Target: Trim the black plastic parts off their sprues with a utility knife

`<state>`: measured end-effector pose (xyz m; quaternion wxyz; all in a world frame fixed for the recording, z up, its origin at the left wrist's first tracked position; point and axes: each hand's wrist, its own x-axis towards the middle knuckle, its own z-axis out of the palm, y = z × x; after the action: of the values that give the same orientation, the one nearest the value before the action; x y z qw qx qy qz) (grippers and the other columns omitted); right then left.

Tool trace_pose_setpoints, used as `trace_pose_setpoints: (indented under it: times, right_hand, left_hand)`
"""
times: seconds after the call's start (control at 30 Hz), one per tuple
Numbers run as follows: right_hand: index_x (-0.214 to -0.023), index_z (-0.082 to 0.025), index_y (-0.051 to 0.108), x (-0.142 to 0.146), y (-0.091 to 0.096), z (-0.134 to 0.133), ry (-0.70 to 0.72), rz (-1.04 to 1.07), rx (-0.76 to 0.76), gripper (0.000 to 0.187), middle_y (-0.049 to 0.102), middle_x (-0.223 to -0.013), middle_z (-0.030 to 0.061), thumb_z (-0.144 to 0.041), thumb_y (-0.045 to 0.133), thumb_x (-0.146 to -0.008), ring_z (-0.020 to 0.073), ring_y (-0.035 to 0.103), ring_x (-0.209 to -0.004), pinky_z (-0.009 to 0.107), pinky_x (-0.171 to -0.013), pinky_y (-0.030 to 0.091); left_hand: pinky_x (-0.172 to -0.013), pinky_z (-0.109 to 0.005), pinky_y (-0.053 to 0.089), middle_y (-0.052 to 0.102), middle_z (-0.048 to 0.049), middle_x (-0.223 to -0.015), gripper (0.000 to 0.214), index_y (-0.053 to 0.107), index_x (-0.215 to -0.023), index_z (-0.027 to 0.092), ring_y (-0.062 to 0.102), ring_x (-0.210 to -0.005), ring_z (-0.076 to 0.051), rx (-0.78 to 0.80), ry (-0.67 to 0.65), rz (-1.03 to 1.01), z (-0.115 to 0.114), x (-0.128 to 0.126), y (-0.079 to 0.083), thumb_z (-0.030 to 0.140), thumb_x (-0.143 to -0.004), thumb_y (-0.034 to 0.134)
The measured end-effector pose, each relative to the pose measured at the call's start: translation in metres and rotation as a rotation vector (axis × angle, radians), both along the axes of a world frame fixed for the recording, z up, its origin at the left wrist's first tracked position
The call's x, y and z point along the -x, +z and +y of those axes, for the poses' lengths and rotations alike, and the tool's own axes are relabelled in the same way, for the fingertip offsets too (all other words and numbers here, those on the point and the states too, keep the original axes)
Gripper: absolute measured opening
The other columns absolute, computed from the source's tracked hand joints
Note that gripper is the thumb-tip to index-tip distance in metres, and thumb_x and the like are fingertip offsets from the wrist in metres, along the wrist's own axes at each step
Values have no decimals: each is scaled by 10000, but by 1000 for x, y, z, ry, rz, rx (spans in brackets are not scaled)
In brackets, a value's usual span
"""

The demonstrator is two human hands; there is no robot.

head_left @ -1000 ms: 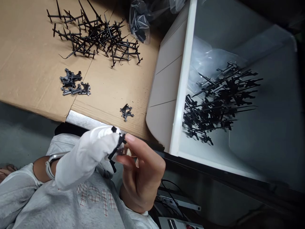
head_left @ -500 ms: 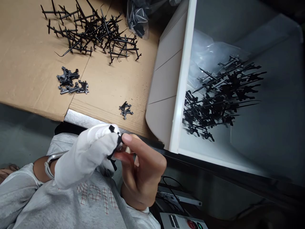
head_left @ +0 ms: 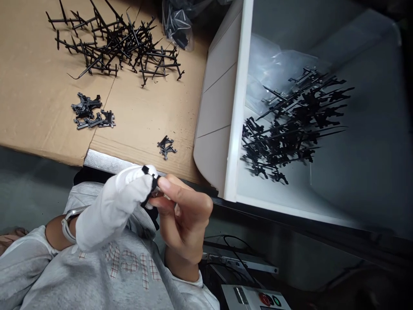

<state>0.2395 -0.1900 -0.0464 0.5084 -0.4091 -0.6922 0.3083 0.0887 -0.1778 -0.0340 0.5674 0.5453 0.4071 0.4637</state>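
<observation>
My left hand (head_left: 112,202), in a white glove, is closed around a small black plastic part (head_left: 155,182) held in front of my chest. The bare fingertips of my right hand (head_left: 185,213) pinch the near edge of the same part. Most of the part is hidden by the glove and fingers. Closest to my hands on the cardboard lies a pair of black plastic brackets (head_left: 167,147). Farther left is a small heap of similar brackets (head_left: 87,110).
A tangled pile of thin black rods (head_left: 129,43) lies on the cardboard (head_left: 29,103). At right, a white bin (head_left: 237,129) holds several black pieces with rods (head_left: 290,125) and a clear plastic bag (head_left: 274,64). Below it sits a control box (head_left: 254,297) with red and green buttons.
Both hands have shifted slightly left in the picture along with the scene, as the view moves. The black part remains between both hands.
</observation>
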Motion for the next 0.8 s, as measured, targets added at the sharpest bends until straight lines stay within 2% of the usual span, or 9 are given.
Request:
trace_pose_setpoints:
  times: [0.07, 0.13, 0.2, 0.4, 0.5, 0.6, 0.67, 0.8]
  right_hand:
    - [-1470, -387, 535, 1, 1, 5, 43, 99, -67, 555, 455, -684, -60, -116, 585, -988, 151, 424, -496, 307, -480, 345]
    - [-1465, -349, 556, 1, 1, 9, 56, 126, -101, 558, 454, -688, -59, -90, 596, -973, 154, 417, -501, 316, -473, 335]
    - [-1461, -334, 559, 3, 0, 10, 38, 124, -118, 543, 445, -690, -60, -91, 601, -977, 155, 407, -505, 324, -472, 326]
    - [-1381, -296, 589, 6, 2, 12, 19, 141, -152, 441, 380, -697, -63, -68, 573, -1004, 152, 389, -530, 324, -492, 318]
    - [-1428, -329, 562, 3, 2, 13, 60, 131, -126, 456, 419, -706, -56, -120, 570, -1022, 158, 426, -541, 318, -507, 353]
    - [-1489, -395, 535, -2, 3, 8, 89, 125, -37, 488, 490, -727, -47, -203, 582, -1043, 166, 492, -567, 312, -543, 413]
    - [-1503, -421, 539, -3, 4, 2, 38, 112, 21, 483, 531, -740, -39, -250, 592, -1054, 173, 532, -593, 318, -582, 457]
    - [-1500, -446, 546, -2, 8, -9, -64, 85, 83, 481, 565, -765, -28, -266, 614, -1060, 186, 580, -653, 338, -645, 497]
  left_hand:
    - [-1056, -185, 603, 793, 52, -1135, 251, 771, -1185, 353, 760, -1102, -114, -85, 1, 11, -3, 5, -8, 350, -1094, 538]
    - [-1178, -231, 560, 765, 73, -1322, 367, 703, -1359, 443, 726, -1257, -138, -186, -10, 33, -7, 11, -18, 252, -1070, 583]
    - [-1254, -276, 518, 721, 77, -1427, 488, 646, -1441, 462, 693, -1337, -164, -224, -20, 30, -10, 14, -25, 184, -1042, 618]
    - [-1225, -115, 460, 709, 118, -1441, 403, 658, -1427, 434, 656, -1371, -75, -125, -20, -4, -12, 11, -26, 235, -1107, 515]
    - [-1253, -140, 443, 695, 117, -1466, 423, 638, -1449, 444, 643, -1390, -77, -175, -4, 30, -13, 12, -26, 242, -1081, 583]
    - [-1292, -196, 433, 658, 115, -1506, 418, 641, -1454, 457, 635, -1408, -109, -126, -39, -4, -14, 16, -27, 260, -1105, 524]
    - [-1307, -193, 409, 642, 145, -1511, 451, 618, -1469, 493, 623, -1418, -98, -102, -65, -43, -13, 17, -26, 253, -1127, 450]
    - [-1267, -78, 369, 614, 225, -1513, 562, 521, -1522, 564, 595, -1413, 1, -177, -75, -39, -10, 16, -23, 197, -1150, 313]
